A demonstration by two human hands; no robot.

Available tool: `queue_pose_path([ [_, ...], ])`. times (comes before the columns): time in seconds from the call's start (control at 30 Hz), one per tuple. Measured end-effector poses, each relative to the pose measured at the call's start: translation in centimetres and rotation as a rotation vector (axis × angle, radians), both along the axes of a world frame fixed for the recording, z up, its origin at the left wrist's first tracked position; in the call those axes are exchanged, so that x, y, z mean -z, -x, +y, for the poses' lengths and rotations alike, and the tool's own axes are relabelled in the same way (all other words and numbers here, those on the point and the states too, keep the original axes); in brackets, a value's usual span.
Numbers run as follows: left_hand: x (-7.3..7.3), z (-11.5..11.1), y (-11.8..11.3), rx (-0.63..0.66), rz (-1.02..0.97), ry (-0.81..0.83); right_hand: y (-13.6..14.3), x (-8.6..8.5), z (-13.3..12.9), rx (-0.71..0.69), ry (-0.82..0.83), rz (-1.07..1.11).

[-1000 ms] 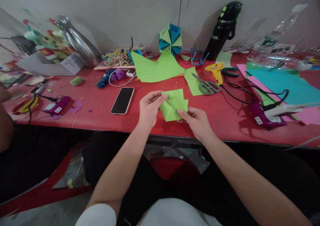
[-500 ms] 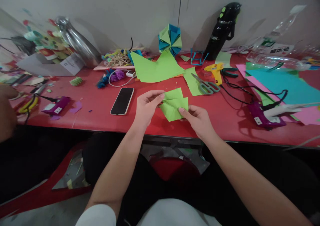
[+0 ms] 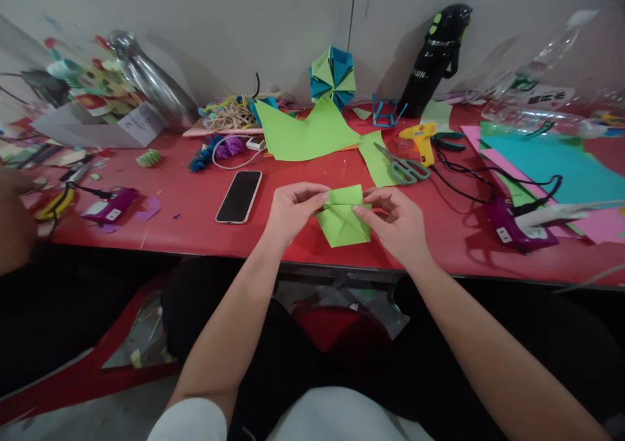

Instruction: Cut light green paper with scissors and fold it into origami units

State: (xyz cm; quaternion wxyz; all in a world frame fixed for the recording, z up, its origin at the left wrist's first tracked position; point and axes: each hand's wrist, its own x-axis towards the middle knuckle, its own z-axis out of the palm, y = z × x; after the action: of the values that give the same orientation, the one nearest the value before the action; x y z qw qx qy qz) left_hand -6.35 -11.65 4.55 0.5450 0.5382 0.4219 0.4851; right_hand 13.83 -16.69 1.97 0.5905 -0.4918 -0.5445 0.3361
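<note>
A folded piece of green paper (image 3: 346, 225) with creases across it is held above the red table (image 3: 195, 236). My left hand (image 3: 295, 212) pinches its upper left edge between thumb and fingers. On the right side, my right hand (image 3: 393, 219) grips it with the thumb on top and the fingers behind. A black-screened phone (image 3: 239, 197) lies left of my left hand. Beyond my hands are a large green sheet (image 3: 307, 133), a smaller green piece (image 3: 378, 159) and grey-green scissors (image 3: 409, 170) resting partly on it.
A yellow glue gun (image 3: 420, 142) and purple power strip (image 3: 520, 226) are at right, joined by cables. A black bottle (image 3: 434, 63) and a blue-green paper ornament (image 3: 333, 77) stand by the wall. Another person's hand (image 3: 14, 216) is at the left edge.
The green paper has turned slightly and moved a little down and toward the right. My right hand has shifted its grip up along the paper's right side; my left hand has moved slightly right.
</note>
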Motion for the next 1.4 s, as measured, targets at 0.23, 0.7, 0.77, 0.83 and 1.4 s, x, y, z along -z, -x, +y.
queue_pose_path([
  [0.23,0.0,-0.1,0.1,0.034,0.039,0.041,-0.6,-0.2,0.3,-0.108,0.022,-0.155],
  [0.7,0.5,-0.7,-0.8,0.104,0.015,0.095,-0.1,-0.3,0.3,-0.151,0.011,-0.337],
  [0.77,0.8,-0.9,-1.2,0.127,-0.003,0.122,-0.1,-0.3,0.3,-0.129,-0.025,-0.372],
  [0.83,1.1,-1.0,-1.5,0.143,-0.024,0.149,-0.1,-0.3,0.4,-0.102,-0.035,-0.372],
  [1.4,1.3,-0.9,-1.4,0.207,0.016,0.09,-0.2,-0.2,0.4,-0.053,-0.069,-0.302],
])
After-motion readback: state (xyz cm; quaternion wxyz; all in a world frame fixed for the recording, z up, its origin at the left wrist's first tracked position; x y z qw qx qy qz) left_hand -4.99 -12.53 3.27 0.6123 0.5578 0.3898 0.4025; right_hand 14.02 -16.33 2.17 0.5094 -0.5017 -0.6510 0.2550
